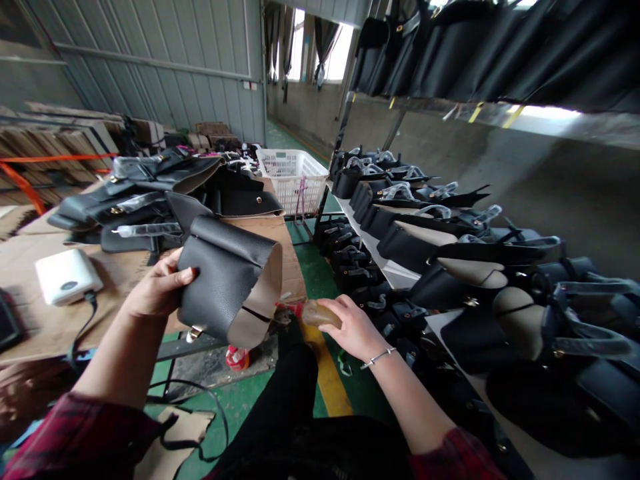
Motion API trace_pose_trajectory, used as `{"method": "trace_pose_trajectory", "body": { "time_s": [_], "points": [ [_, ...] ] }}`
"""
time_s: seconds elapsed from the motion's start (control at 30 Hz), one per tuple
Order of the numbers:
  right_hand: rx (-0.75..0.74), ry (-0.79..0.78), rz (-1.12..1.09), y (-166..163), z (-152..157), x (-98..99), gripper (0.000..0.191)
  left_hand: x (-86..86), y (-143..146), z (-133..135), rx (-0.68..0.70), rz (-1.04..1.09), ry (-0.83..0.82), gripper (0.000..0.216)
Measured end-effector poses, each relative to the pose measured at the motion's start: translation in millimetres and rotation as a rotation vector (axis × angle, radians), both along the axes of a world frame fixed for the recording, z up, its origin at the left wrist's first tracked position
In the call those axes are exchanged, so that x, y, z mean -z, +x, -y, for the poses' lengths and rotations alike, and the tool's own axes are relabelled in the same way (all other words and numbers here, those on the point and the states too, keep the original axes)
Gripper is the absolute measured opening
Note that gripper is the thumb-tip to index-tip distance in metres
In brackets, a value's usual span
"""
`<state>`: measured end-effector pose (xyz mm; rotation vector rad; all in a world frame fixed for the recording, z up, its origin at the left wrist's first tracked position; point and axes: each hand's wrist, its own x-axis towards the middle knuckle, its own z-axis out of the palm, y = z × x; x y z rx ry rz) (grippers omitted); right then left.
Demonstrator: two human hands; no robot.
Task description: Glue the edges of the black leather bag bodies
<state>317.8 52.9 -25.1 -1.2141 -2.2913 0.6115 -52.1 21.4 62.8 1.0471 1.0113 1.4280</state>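
Fingers of the left hand (157, 283) grasp a black bag (220, 273) by its left side, the thumb pressed on the dark outer face, and those of the right hand (353, 327) are wrapped around an amber bottle (323, 315). The bag is held up in front of the person, at the near edge of a cardboard-covered table (285, 243); its open side, with beige lining, faces right, and its long axis runs left to right, dipping slightly towards that opening. The bottle lies nearly level, its long axis also crossing from right to left, with the red collar (296, 309) and dark tip pointing at the lining; whether the tip touches it, I cannot tell. On the table behind the bag is a pile of black bags (145, 177), with a white device (69, 277) and its cable nearer on the left. Beyond stands a white basket (293, 187). Further bags (415, 243) line the rack on the right, and a yellow stripe (333, 380) crosses the green floor (320, 277) below.
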Motion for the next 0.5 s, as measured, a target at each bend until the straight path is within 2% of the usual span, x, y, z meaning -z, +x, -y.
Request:
{"method": "trace_pose_trajectory", "body": {
  "time_s": [0.23,0.5],
  "points": [
    [-0.008,-0.068,-0.020,-2.1,19.8,-6.0,0.053,3.1,3.4,2.5,-0.083,0.050,0.026,0.049],
    [0.032,-0.144,-0.170,4.0,54.4,3.1,0.050,17.7,4.6,17.2,-0.164,0.087,0.042,0.056]
  ]
}}
